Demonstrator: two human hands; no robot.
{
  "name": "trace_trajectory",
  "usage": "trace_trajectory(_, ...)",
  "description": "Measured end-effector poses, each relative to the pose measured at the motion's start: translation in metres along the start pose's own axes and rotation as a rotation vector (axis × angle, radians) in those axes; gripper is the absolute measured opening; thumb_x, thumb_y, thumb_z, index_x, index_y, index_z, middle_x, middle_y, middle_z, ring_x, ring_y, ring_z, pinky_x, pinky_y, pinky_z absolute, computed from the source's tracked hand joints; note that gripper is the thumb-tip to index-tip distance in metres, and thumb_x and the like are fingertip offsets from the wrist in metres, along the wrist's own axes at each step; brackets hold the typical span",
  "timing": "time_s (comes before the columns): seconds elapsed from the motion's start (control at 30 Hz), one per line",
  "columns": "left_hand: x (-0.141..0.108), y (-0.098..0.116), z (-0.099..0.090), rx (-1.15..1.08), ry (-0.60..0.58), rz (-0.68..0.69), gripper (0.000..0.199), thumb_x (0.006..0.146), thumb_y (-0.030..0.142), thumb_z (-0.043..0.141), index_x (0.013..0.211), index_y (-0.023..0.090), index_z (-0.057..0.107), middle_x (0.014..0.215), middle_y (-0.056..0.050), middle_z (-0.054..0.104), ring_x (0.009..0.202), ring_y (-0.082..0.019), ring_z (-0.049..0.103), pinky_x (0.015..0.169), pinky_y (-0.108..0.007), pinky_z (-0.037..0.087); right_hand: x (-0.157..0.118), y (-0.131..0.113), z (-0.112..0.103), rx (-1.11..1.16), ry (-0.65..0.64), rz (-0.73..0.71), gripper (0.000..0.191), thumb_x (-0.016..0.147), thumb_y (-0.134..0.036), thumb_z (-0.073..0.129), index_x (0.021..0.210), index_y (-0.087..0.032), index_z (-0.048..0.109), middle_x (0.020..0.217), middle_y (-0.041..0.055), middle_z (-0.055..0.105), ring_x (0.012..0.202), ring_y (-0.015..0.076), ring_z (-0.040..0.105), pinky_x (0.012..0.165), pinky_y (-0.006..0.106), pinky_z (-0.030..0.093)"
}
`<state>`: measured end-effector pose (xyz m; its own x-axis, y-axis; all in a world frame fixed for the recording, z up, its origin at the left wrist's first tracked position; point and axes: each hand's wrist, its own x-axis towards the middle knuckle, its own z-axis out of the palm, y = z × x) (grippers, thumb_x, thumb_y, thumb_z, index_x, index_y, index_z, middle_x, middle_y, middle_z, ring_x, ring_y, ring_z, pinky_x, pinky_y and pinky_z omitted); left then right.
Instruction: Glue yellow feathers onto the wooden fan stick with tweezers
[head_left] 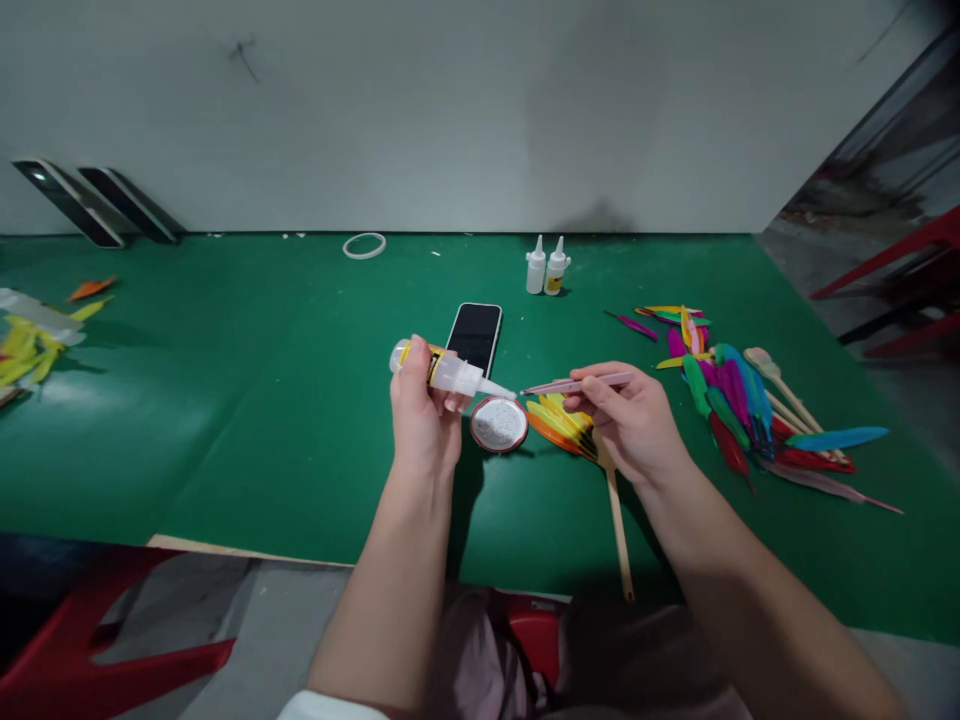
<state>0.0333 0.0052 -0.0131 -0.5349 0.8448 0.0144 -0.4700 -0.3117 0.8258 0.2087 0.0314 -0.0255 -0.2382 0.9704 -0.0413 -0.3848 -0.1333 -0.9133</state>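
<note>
My left hand (421,410) is closed around a clear glue bottle (454,373) with a yellow and black label, tilted sideways with its white nozzle pointing right. In my right hand (622,415) is a pair of pinkish tweezers (553,386), their tips close to the nozzle tip. Whether the tweezers pinch anything is too small to tell. Just below the nozzle lies a round red-rimmed lid (499,424) with whitish contents. Yellow and orange feathers (559,424) fan out on a wooden spoon (618,530), partly hidden by my right hand.
A phone (475,335) lies behind the glue bottle. Two small glue bottles (545,268) stand near the wall beyond. Colourful feathers (731,395) and wooden spoons (787,390) are heaped at right. A white ring (364,246) lies at the back; yellow feathers (30,345) lie far left.
</note>
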Motion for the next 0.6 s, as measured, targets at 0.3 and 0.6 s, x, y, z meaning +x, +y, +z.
trace_trajectory(0.3,0.0004,-0.0004,0.0004,-0.020,0.005,-0.008,0.038,0.070,0.050,0.064,0.061,0.015,0.052,0.041,0.007,0.038,0.031,-0.002,0.029,0.032,-0.017,0.023,-0.0006,0.0012,0.0010,-0.009,-0.011,0.005,0.017,0.064,-0.028,0.075,0.074,-0.017,0.068,0.064,0.0010,0.067,0.055,0.0098,0.062,0.060,0.024,0.054)
trace_trajectory(0.6,0.0004,-0.0010,0.0001,-0.007,0.010,-0.007,0.038,0.070,0.051,0.064,0.062,0.016,0.051,0.043,0.007,0.039,0.031,-0.002,0.030,0.033,-0.018,0.023,-0.0010,0.0004,0.0015,-0.010,-0.012,0.006,0.016,0.064,-0.028,0.075,0.074,-0.017,0.068,0.064,0.0013,0.067,0.055,0.0096,0.062,0.059,0.023,0.054)
